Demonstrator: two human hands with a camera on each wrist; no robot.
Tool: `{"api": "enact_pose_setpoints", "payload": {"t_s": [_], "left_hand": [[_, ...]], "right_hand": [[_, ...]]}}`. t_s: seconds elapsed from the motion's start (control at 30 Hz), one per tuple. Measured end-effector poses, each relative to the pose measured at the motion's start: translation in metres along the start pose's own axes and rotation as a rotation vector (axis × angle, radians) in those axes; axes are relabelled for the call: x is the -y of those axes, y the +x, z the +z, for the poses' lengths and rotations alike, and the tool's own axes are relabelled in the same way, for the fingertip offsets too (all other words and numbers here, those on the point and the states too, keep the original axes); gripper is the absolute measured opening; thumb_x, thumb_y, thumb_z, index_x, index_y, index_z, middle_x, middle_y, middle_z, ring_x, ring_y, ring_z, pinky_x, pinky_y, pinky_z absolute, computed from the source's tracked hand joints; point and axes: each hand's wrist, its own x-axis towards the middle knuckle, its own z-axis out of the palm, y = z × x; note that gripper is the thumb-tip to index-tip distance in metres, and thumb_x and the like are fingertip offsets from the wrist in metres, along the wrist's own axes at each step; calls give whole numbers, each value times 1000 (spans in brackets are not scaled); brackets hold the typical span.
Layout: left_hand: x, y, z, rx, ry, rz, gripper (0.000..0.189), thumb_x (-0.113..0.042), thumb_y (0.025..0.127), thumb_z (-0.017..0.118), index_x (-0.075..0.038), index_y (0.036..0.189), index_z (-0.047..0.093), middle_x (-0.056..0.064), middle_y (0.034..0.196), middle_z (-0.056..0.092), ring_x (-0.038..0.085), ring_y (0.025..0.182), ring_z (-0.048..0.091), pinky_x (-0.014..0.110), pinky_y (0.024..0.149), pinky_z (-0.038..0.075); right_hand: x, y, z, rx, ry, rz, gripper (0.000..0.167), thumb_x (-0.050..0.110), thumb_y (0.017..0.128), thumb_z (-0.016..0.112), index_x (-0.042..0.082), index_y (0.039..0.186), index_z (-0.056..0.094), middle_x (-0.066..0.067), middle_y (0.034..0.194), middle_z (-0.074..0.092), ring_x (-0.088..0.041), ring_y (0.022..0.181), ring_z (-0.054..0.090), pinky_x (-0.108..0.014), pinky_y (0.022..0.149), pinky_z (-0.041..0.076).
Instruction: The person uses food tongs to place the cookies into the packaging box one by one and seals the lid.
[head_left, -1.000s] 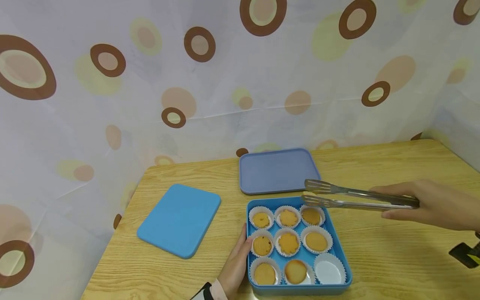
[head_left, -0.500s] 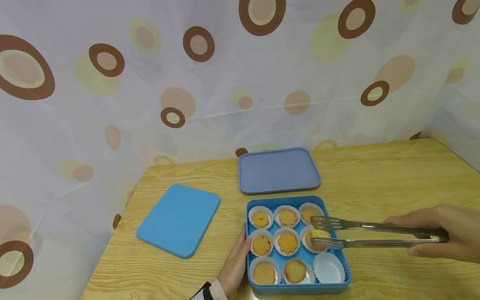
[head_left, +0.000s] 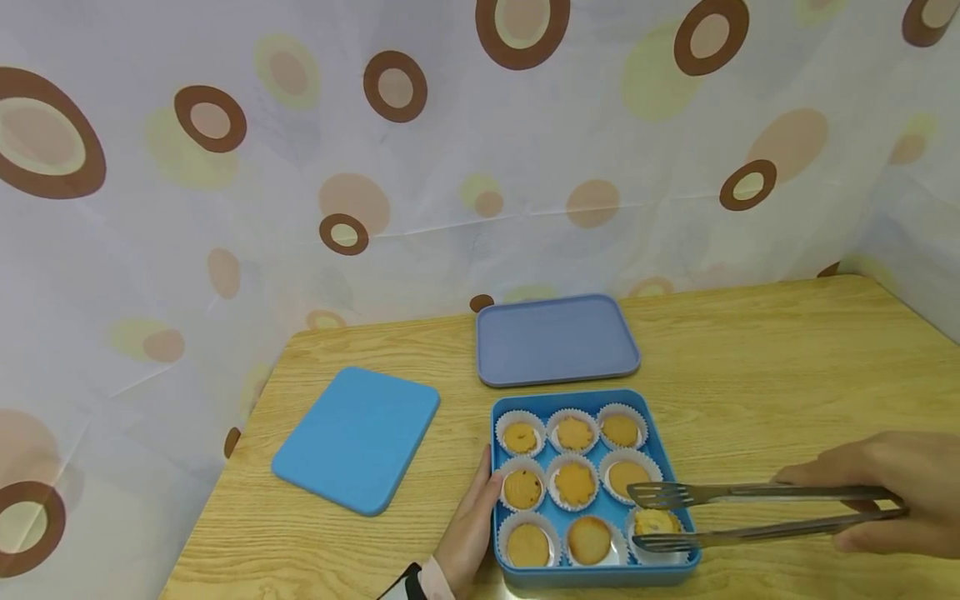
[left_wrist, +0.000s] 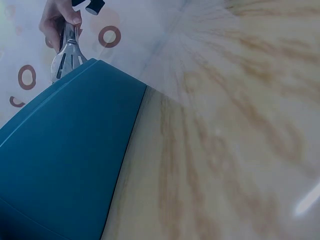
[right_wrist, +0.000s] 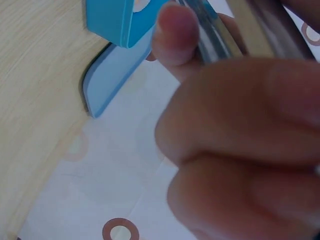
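My right hand (head_left: pixel 888 492) grips metal tongs (head_left: pixel 757 493) near their joined end. Their slotted tips stand apart over the front right paper cup (head_left: pixel 637 546) of a blue box (head_left: pixel 592 577). A pale yellow cookie (head_left: pixel 656 522) lies in that cup between the tips; whether they touch it I cannot tell. Other cups in the box hold golden cookies, such as a flower-shaped cookie (head_left: pixel 576 483). My left hand (head_left: pixel 467 533) rests along the box's left wall, thumb at the rim. Its fingers are out of sight in the left wrist view, where the box wall (left_wrist: pixel 75 145) shows.
A blue square lid-like panel (head_left: pixel 356 440) lies left on the wooden table (head_left: pixel 757 350). Behind the box sits a grey-blue tray (head_left: pixel 557 342). A patterned curtain (head_left: pixel 450 150) stands along the table's back edge.
My right hand has brought the tongs toward me, from the box's back right corner to the front right cup. The tips have spread, and the yellow cookie now lies in that cup. My left hand stays put.
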Motion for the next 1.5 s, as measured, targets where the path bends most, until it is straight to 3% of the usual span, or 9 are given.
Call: {"api": "enact_pose_setpoints", "payload": {"t_s": [0.23, 0.4, 0.83, 1.0, 1.27, 1.33, 1.4, 1.43, 1.5], "left_hand": [[1, 2, -1, 3, 6, 16, 62, -37, 107, 25, -8, 156, 0, 16, 162, 0, 38, 148, -4, 62, 115, 0], [3, 1, -1, 5, 0, 21, 62, -36, 108, 25, -7, 156, -1, 17, 162, -1, 38, 147, -4, 62, 115, 0], [4, 1, -1, 3, -1, 9, 63, -38, 107, 25, -9, 156, -1, 16, 162, -1, 38, 148, -4, 63, 114, 0], [2, 1, 0, -6, -1, -5, 64, -40, 107, 26, -9, 156, 0, 16, 162, 0, 38, 148, -4, 63, 114, 0], [0, 0, 1, -15, -7, -25, 65, -42, 106, 29, -10, 157, 1, 14, 163, 2, 37, 148, -3, 63, 114, 0], [-1, 0, 1, -18, -6, -25, 65, -42, 106, 29, -11, 157, 2, 13, 163, 2, 37, 148, -3, 63, 114, 0], [-1, 0, 1, -21, -5, -27, 65, -42, 106, 29, -11, 157, 2, 13, 163, 2, 37, 148, -3, 63, 114, 0], [-2, 0, 1, -22, -6, -28, 65, -42, 106, 29, -11, 157, 2, 13, 163, 2, 37, 148, -3, 63, 114, 0], [-2, 0, 1, -23, -7, -29, 65, -42, 106, 29, -12, 157, 2, 13, 163, 2, 37, 148, -3, 63, 114, 0]], "right_hand": [[12, 10, -9, 140, 15, 252, 57, 36, 88, 70, -1, 130, 60, 27, 74, 37, 9, 58, 30, -17, 44, 27], [21, 17, -12, 204, 9, 441, 62, 47, 84, 69, 6, 130, 62, 22, 70, 39, 5, 57, 32, -20, 46, 27], [23, 15, -7, 115, -67, 382, 62, 49, 82, 69, 7, 127, 64, 26, 72, 38, 8, 58, 30, -19, 44, 25], [20, 16, -6, 115, -33, 423, 62, 47, 84, 69, 5, 129, 62, 26, 76, 42, 7, 58, 32, -19, 44, 27], [-2, 3, 3, -144, -62, 290, 57, 21, 85, 74, -9, 130, 55, 16, 88, 60, 11, 57, 33, -15, 43, 34], [-8, 0, 5, -240, -104, 311, 59, 17, 82, 77, -3, 133, 55, -4, 96, 71, 14, 59, 39, -13, 47, 37], [-13, -2, 8, -328, -111, 367, 64, 14, 80, 79, 14, 138, 54, -22, 102, 70, 14, 52, 40, -13, 44, 37], [-15, -2, 8, -358, -114, 407, 66, 15, 80, 79, 14, 140, 52, -31, 104, 67, 13, 48, 41, -14, 43, 38], [-19, -2, 8, -398, -92, 492, 69, 16, 82, 76, 13, 144, 46, -27, 97, 68, 9, 40, 38, -16, 39, 38]]}}
